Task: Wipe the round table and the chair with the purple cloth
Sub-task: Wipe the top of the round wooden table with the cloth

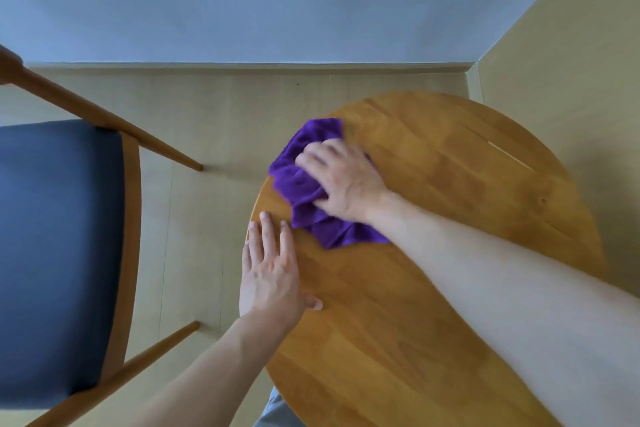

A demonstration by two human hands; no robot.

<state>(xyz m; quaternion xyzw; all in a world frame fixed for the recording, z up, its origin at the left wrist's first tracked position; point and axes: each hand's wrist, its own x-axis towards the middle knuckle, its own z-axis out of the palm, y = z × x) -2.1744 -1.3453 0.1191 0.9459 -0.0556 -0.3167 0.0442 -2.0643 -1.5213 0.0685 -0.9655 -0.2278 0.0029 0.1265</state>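
Cloth first: the purple cloth lies bunched on the round table, at the tabletop's far-left part, close to the rim, w/ one corner reaching toward the far edge and a wider fold spreading back toward the person.

Right hand sits on top of the cloth, palm down, fingers bent over the bunched fabric and holding it against the wood; thumb side pinches into the folds. Fingertips are blurred, so the exact grip can't be told. Right forearm crosses the table diagonally from the lower right of the view.

Left hand lies flat on the tabletop just beside the cloth, on its near side, right at the table's left rim. Fingers straight and pointing away from the person, thumb spread out to the right; it holds nothing. Fingertips are near the cloth's lower fold but apart from it.

Chair stands to the left of the table, well apart from it: dark blue-grey seat pad in a light wood frame, w/ two tapered legs angling out toward the table. Floor btw. them is pale wood. Wall beyond is pale blue-grey.
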